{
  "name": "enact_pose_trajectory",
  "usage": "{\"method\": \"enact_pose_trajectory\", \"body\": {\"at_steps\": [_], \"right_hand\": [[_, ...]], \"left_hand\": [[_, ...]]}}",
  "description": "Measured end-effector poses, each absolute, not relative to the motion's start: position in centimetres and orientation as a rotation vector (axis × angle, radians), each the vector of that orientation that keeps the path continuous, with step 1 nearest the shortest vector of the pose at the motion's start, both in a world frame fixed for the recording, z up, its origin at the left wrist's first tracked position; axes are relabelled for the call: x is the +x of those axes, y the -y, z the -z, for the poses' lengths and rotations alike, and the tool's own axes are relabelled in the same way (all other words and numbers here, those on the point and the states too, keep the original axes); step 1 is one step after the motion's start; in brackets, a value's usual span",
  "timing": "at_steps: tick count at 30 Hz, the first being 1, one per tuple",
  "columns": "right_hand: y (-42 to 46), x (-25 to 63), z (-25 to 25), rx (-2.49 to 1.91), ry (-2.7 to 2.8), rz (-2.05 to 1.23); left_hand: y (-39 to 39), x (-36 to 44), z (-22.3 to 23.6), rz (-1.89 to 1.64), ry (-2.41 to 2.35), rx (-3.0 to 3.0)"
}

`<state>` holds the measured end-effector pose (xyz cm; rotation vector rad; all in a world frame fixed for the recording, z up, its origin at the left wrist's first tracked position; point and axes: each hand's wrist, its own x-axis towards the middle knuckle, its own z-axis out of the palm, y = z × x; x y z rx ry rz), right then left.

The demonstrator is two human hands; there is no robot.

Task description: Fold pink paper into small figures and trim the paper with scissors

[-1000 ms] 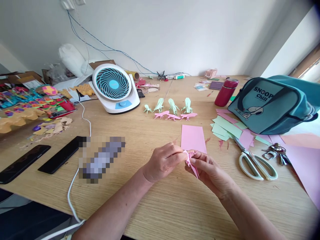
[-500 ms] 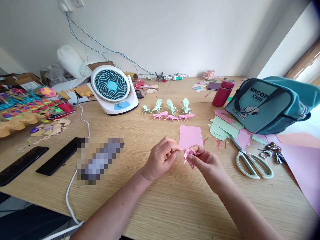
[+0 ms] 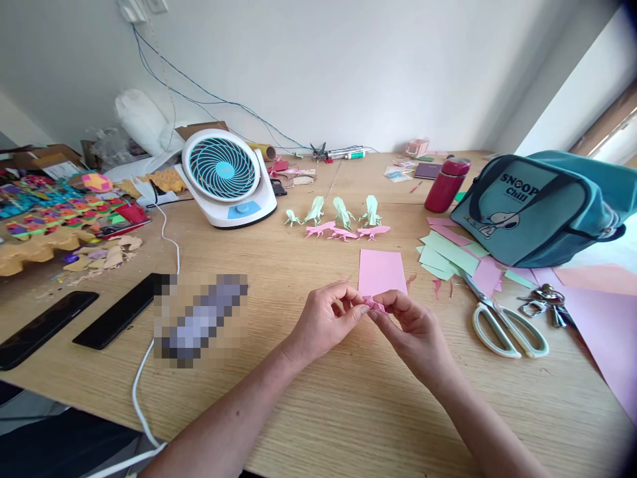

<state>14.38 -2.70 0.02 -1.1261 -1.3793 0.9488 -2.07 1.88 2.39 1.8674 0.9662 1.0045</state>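
Note:
Between my fingertips is a small pink origami figure [image 3: 374, 304], partly covered by the fingers. My left hand [image 3: 331, 317] pinches its left side with thumb and forefinger. From the right, my right hand [image 3: 409, 325] pinches the other side, the two thumbs nearly touching. Just beyond the hands a pink paper sheet [image 3: 382, 270] lies flat on the table. Farther back stand several finished insect-like paper figures: a row of pale green ones [image 3: 343, 212] and, in front of them, pink ones [image 3: 373, 232].
Scissors [image 3: 507, 328] and keys [image 3: 547, 304] lie to the right, near paper scraps [image 3: 448, 254], a teal bag [image 3: 537, 206] and a red bottle [image 3: 446, 186]. A white fan [image 3: 223, 176] stands back left. Black phone-like slabs [image 3: 122, 311] and a white cable [image 3: 135, 385] lie left.
My left fingers have closed onto the pink figure, where before they were at its left edge. The figure has turned and its pointed parts are now mostly hidden.

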Motion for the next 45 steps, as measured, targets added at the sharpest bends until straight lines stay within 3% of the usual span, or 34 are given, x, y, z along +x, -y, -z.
{"method": "enact_pose_trajectory", "body": {"at_steps": [6, 13, 27, 40, 45], "right_hand": [[2.5, 14.4, 0.3, -1.088, 1.341, -1.018], [2.0, 14.3, -0.1, -1.022, 1.117, -1.317], [2.1, 14.0, 0.1, -1.094, 1.114, -1.365], [2.1, 13.5, 0.3, -0.907, 0.738, -1.534], [1.8, 13.2, 0.5, -0.892, 0.674, -1.421]], "left_hand": [[-1.9, -2.3, -2.7, -0.932, -0.932, 1.845], [-1.9, -2.4, -2.7, -0.926, -0.901, 1.826], [-1.9, -2.3, -2.0, -0.889, -0.971, 2.133], [-3.2, -2.5, -1.5, -0.916, -0.908, 1.59], [-2.8, -2.1, -1.0, -0.907, -0.822, 1.589]]}}
